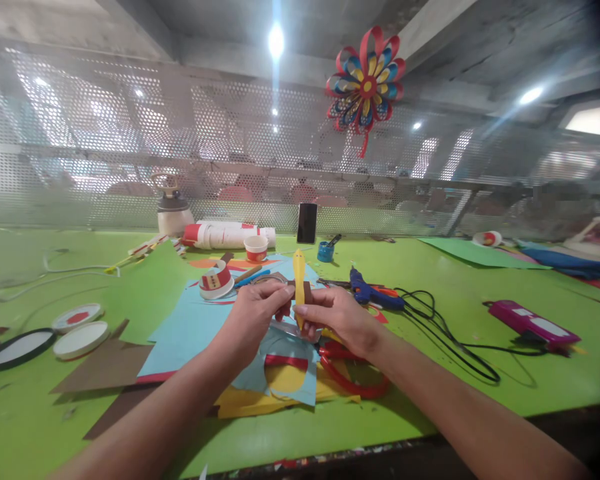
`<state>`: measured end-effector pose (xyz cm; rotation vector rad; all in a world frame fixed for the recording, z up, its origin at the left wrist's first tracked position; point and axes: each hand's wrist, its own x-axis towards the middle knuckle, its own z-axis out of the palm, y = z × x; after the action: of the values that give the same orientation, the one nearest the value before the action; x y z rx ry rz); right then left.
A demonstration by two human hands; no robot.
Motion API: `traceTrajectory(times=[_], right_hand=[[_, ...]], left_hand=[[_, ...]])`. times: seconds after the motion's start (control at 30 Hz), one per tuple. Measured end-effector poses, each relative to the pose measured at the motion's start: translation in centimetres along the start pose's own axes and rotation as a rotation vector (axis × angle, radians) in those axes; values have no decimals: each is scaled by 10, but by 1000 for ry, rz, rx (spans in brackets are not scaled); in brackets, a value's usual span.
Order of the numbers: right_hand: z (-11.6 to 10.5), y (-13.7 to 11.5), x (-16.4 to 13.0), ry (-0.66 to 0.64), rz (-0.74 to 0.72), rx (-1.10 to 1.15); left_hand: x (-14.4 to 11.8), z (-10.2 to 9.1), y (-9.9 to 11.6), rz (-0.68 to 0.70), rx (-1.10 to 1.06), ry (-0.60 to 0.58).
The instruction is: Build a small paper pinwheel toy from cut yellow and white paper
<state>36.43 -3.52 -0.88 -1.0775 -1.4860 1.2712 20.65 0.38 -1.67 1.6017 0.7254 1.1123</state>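
In the middle of the head view, my left hand [260, 310] is closed, pinching one end of a small brown paper strip [307, 291]. A long yellow paper cutout [299, 267] with small dark marks near its top stands upright across the strip. My right hand [341, 315] is closed on the yellow cutout, thumb in front at its lower part. Whether the two papers are joined cannot be seen. Below my right hand lie scissors with red handles [363, 390], their blades partly hidden. Blue paper sheets [180, 327] and yellow scraps [245, 403] lie under my hands.
A blue glue gun [373, 293] with a black cord lies right of my hands. Farther right is a magenta device [533, 325]. Paper cups [256, 248], a blue jar [325, 251] and a phone [307, 223] stand behind. Round lids [81, 340] lie left. A paper flower [367, 87] hangs above.
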Motion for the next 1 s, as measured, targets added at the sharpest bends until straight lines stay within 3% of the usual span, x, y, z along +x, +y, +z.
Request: traceTrajectory(times=[0.17, 0.37, 0.47, 0.7, 1.0], right_hand=[[-3, -1, 0, 32, -97, 2], [-4, 3, 2, -16, -54, 4], [-3, 3, 2, 11, -71, 2], [-3, 1, 2, 60, -193, -273], [-3, 0, 3, 136, -180, -181]], left_hand=[[0, 0, 3, 5, 46, -33], [-2, 1, 1, -32, -73, -118], [-3, 2, 1, -55, -166, -115], [-2, 5, 6, -101, -220, -66], [-1, 2, 1, -68, -148, -90]])
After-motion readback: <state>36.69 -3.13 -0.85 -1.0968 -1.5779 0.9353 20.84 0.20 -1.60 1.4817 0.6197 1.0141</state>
